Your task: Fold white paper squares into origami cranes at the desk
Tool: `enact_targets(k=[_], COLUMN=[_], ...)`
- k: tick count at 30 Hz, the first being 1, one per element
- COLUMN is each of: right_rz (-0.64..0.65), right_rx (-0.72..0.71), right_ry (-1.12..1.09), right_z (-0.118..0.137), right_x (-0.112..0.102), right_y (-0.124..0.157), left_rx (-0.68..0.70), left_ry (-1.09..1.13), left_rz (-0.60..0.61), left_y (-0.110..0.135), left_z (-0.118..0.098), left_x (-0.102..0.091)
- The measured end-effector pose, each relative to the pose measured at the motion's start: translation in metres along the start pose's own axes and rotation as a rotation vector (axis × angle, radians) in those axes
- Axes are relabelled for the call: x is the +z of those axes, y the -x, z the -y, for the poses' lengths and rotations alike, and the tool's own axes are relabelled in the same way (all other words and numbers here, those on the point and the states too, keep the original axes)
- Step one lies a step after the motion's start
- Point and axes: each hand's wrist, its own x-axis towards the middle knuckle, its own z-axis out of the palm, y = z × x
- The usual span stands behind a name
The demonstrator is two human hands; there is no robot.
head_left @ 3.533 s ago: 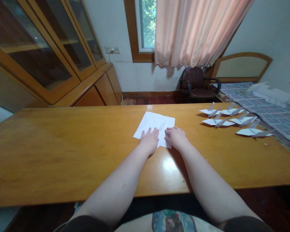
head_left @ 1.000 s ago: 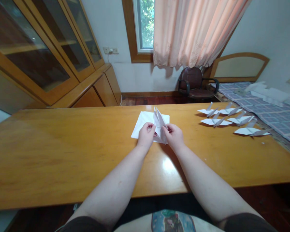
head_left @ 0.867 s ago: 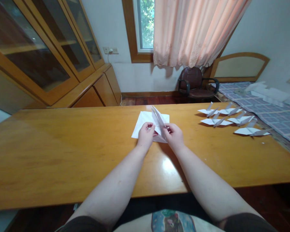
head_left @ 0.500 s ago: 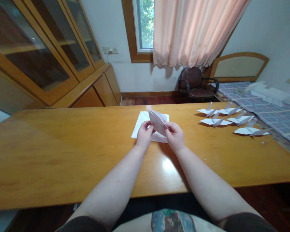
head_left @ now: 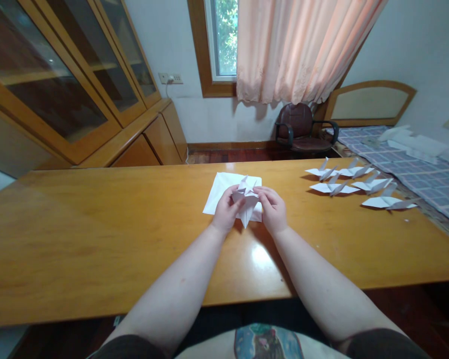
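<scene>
Between my hands is a partly folded piece of white origami paper (head_left: 248,202), with points at its top and one long point toward me. My left hand (head_left: 226,209) pinches its left side between thumb and fingers. On the other side, the fingers of my right hand (head_left: 271,207) are closed on the upper right edge. Beneath it, a stack of white paper sheets (head_left: 214,195) lies flat on the wooden table (head_left: 108,239). My hands and the folded piece cover part of these sheets.
Several folded white paper cranes (head_left: 333,188) stand at the table's right end. Past the far edge are a brown office chair (head_left: 301,127) and a pink curtain (head_left: 295,50). A bed (head_left: 404,154) is at the right, and a glass-door cabinet (head_left: 78,75) at the left.
The folded paper has turned from a flat, tilted shape to one with its flaps spread and a point facing me. Both hands stay in nearly the same place.
</scene>
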Motion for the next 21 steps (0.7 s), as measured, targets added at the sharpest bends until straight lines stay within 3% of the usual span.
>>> enact_targets(k=[6,11,16,21], right_rz=[0.015,0.016,-0.023,-0.108], right_rx=[0.091,0.149,0.223,0.268], right_ry=[-0.103,0.017,0.087,0.095], right_z=[-0.0014,-0.0027,-0.0041,-0.0071], right_x=[0.0026,0.0085,0.0101,0.0095], right_y=[-0.0017,0.0007,0.0007,0.0002], left_rx=[-0.12,-0.185,-0.153,-0.152], left_ry=[-0.052,-0.059,-0.284,-0.223], left_rz=[-0.081,-0.184,-0.114,-0.053], left_y=[-0.0024,-0.0062,-0.0025,0.0028], left_z=[0.003,0.0061,0.0017,-0.0002], left_x=[-0.001,-0.0046,-0.0034,0.0022])
